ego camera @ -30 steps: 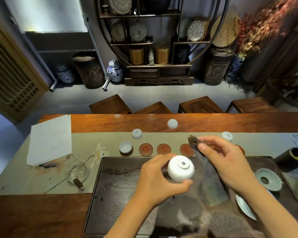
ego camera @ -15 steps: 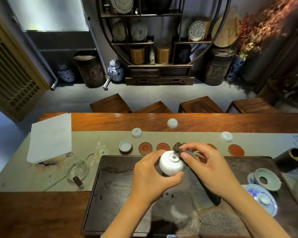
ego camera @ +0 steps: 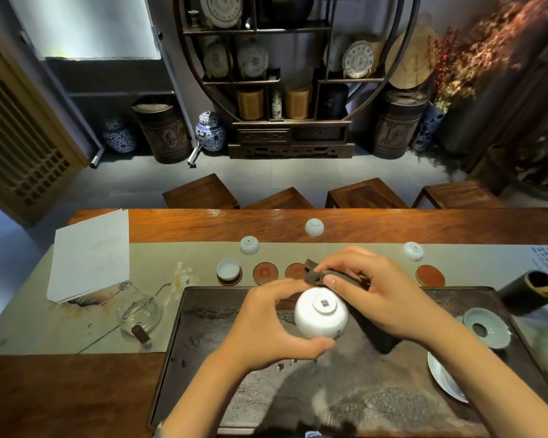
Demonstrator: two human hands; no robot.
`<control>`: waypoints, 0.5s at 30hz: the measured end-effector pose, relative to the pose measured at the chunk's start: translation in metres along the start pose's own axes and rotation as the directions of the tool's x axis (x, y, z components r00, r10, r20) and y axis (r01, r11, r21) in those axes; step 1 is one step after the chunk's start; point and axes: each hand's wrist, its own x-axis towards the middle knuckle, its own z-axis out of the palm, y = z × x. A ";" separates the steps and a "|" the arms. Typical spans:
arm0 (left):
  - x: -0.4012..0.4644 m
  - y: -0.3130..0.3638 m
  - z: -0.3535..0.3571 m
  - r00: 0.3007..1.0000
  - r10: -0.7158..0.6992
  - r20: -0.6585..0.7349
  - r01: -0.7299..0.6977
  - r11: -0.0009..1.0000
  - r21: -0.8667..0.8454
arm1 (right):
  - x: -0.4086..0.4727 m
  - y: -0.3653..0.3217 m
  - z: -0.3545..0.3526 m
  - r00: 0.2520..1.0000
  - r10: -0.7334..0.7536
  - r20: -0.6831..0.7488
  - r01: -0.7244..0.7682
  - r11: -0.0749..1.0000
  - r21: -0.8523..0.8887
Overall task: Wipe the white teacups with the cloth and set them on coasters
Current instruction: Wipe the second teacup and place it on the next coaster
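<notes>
Head view gives us a wide, bent picture, and much of it we cannot read: the mouth of the white teacup (ego camera: 321, 312) faces away from us, so we cannot tell whether the cloth (ego camera: 355, 306) reaches inside it, and the right hand (ego camera: 372, 295) covers the cloth's middle, leaving only a bunched dark end near the fingertips and a flap hanging below the palm. That hand also hides part of the coaster row (ego camera: 265, 273); we make out two bare red-brown discs left of the hands and one at the right, plus an upright cup on a coaster (ego camera: 228, 270) at the row's left end. A pale plate (ego camera: 440, 377) is cut off behind the right forearm. The left hand (ego camera: 266, 324) comes up from the lower edge, its fingers curled round the teacup's left side and its thumb under the cup. The right hand reaches in from the lower right, fingers bent over the cloth and pinching it just beside the teacup's upper right. The teacup is held above the dark tea tray (ego camera: 222, 374), its foot ring and small blue mark turned toward us, its axis running roughly along our line of sight. Three more cups (ego camera: 249, 245) stand upside down on the table runner (ego camera: 159, 257) and wooden table beyond.
</notes>
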 end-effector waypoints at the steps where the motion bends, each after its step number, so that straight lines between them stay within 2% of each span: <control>1: -0.001 0.001 -0.002 1.000 -0.004 0.030 0.005 1.000 -0.023 | 0.002 0.000 -0.001 0.999 -0.020 0.047 0.020 1.000 0.000; 5: -0.004 0.002 -0.007 0.999 -0.018 0.050 0.021 0.998 -0.067 | 0.003 -0.001 -0.001 0.992 -0.070 0.106 0.065 0.997 0.047; 11: -0.009 0.001 0.005 0.980 -0.050 -0.193 0.047 0.999 -0.023 | -0.010 0.002 0.013 0.992 -0.036 -0.124 0.041 0.999 0.036; 15: -0.011 -0.003 0.011 0.955 -0.083 -0.285 0.091 0.996 0.014 | -0.028 0.000 0.023 0.978 -0.061 -0.199 0.056 0.998 -0.030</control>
